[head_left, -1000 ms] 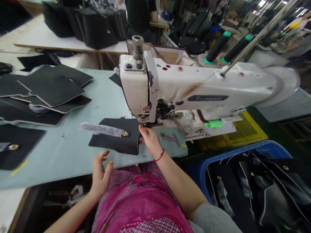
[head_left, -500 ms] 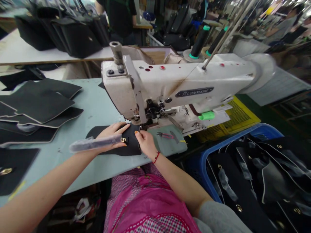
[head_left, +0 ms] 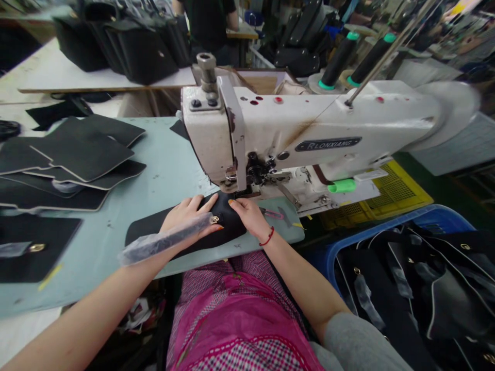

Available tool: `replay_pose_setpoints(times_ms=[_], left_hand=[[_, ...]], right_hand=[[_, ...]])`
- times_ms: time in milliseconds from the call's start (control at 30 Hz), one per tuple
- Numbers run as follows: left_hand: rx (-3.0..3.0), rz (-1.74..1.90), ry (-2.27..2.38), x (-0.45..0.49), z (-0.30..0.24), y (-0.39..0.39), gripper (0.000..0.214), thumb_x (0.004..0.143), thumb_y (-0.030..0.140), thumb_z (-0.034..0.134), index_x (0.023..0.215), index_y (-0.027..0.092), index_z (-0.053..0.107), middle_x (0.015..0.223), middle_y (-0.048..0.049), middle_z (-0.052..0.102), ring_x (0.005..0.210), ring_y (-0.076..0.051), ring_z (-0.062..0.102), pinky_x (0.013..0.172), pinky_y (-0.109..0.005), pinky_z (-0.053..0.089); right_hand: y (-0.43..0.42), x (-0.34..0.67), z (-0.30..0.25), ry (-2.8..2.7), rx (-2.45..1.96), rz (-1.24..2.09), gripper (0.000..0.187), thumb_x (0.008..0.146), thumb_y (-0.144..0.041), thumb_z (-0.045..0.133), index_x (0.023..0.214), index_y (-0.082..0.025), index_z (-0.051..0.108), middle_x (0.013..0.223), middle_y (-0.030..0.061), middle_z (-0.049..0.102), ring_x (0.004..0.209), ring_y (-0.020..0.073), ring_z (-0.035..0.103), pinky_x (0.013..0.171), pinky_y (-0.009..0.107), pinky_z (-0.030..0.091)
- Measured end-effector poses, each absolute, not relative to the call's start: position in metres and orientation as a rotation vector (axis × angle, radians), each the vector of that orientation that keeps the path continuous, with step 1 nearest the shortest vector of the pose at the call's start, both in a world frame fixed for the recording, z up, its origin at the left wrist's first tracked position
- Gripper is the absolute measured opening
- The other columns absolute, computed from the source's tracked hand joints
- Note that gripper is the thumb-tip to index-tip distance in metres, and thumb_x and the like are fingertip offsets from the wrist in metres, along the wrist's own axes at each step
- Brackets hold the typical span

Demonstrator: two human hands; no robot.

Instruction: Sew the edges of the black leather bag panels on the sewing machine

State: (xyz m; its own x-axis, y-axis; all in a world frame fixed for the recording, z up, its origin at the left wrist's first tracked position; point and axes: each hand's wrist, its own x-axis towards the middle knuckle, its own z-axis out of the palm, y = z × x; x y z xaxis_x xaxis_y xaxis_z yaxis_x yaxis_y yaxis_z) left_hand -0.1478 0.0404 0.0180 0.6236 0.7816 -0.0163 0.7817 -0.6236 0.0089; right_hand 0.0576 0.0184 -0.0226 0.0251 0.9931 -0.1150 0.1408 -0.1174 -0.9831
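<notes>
A black leather-like panel [head_left: 150, 224] lies on the pale table under the head of a white sewing machine [head_left: 270, 118]. My left hand [head_left: 189, 219] rests flat on it with the fingers stretched out. Across the back of that hand and wrist runs a plastic-wrapped strap [head_left: 162, 241], with a gold buckle [head_left: 215, 219] at its panel end. My right hand [head_left: 251, 219] pinches the panel's right edge between thumb and fingers, close to the presser foot. The needle is hidden behind the machine head and hands. Small pink-handled thread snips [head_left: 274, 214] lie just right of my right hand.
Cut black panels [head_left: 85, 154] are piled on the table's left. Another panel with a gold buckle [head_left: 38, 247] lies in front of them. A blue basket [head_left: 336, 247] of black pieces stands at the right. Black bags [head_left: 143, 51] and a person [head_left: 211, 26] are behind.
The panel has turned, and its left end reaches farther left. My right hand has shifted slightly right, now partly covering the snips. The whole view has swung a little left.
</notes>
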Motion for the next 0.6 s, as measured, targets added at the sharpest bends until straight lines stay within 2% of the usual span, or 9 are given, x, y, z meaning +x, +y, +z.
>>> replay_pose_setpoints(times_ms=[200,367,600], left_hand=[[2.824,-0.001,1.395,-0.145,0.016,0.044,0.084,0.086,0.072,0.044,0.153,0.021,0.036,0.126,-0.0185,0.055,0.103,-0.035,0.056,0.084,-0.042,0.047],[2.852,0.014,1.391,-0.145,0.015,0.047,0.084,0.086,0.072,0.044,0.152,0.021,0.038,0.127,-0.0192,0.055,0.103,-0.035,0.056,0.086,-0.042,0.046],[2.824,0.0,1.39,-0.143,0.018,0.046,0.085,0.086,0.074,0.041,0.152,0.02,0.037,0.131,-0.0198,0.053,0.106,-0.036,0.055,0.089,-0.043,0.045]], right_hand=[[0.014,0.065,-0.015,-1.377,-1.413,1.125,0.047,0.09,-0.052,0.049,0.057,-0.019,0.042,0.057,-0.0022,0.036,0.057,0.0103,0.034,0.051,0.024,0.024],[-0.017,0.076,-0.024,-1.473,-1.415,1.062,0.046,0.093,-0.051,0.046,0.061,-0.02,0.04,0.058,-0.0022,0.039,0.056,0.0115,0.04,0.053,0.025,0.028],[-0.047,0.082,-0.057,-1.372,-1.425,1.259,0.039,0.095,-0.053,0.047,0.072,-0.022,0.053,0.066,0.0032,0.065,0.065,0.0191,0.064,0.06,0.028,0.044]])
